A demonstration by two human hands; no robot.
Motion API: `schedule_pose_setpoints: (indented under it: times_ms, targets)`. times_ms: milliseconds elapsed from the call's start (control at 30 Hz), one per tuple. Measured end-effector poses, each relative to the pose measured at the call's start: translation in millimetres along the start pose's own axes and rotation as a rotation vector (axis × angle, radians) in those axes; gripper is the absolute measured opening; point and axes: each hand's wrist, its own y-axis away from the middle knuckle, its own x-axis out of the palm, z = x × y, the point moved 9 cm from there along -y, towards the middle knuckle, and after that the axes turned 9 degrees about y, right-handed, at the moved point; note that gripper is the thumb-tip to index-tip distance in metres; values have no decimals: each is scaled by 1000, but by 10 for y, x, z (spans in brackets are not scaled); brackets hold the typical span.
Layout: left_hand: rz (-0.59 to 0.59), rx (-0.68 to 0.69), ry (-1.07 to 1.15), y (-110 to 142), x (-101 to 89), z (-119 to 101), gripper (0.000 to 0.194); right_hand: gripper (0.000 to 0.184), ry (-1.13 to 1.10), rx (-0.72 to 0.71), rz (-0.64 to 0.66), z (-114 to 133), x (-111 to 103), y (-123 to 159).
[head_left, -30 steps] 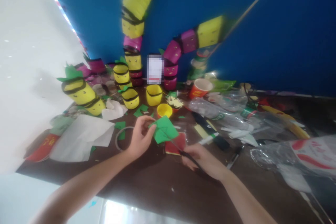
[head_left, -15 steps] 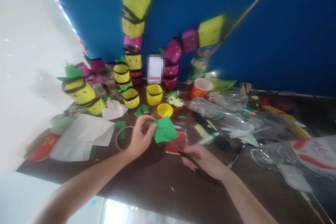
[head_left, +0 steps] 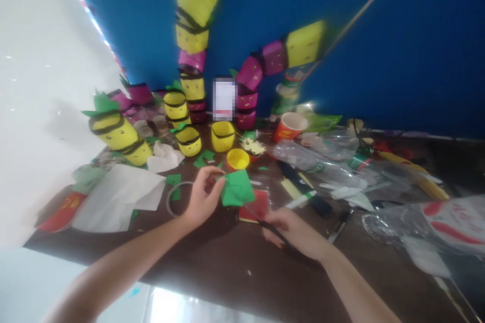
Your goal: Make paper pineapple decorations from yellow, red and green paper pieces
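Observation:
My left hand pinches a piece of green paper by its left edge, thumb in front. Dark-handled scissors are gripped in my right hand, their thin blades pointing up and left. The blade tips meet the paper's lower edge; whether they are parted is too blurred to make out. Beneath the paper lies a red square pad on the brown table. A small yellow cup stands just behind the paper. Left of my left hand lies a ring of tape with green scraps around it.
Yellow and purple cut bottles with drawn faces, such as a yellow one, stand behind and to the left. Clear plastic bottles crowd the right side. White paper lies at left, and a red paper cup stands at the back.
The green paper has turned very slightly in my left hand, and the scissors have shifted a touch against its lower edge. Everything else stays in place.

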Motion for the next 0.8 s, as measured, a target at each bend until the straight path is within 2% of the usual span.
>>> schedule_pose_setpoints:
  times_ms: [300, 800]
  targets:
    - [-11, -11, 12, -3, -3, 2, 14, 57, 34, -64, 21, 5, 18, 6]
    - [-12, -37, -73, -11, -23, 28, 17, 50, 35, -28, 33, 19, 39, 13]
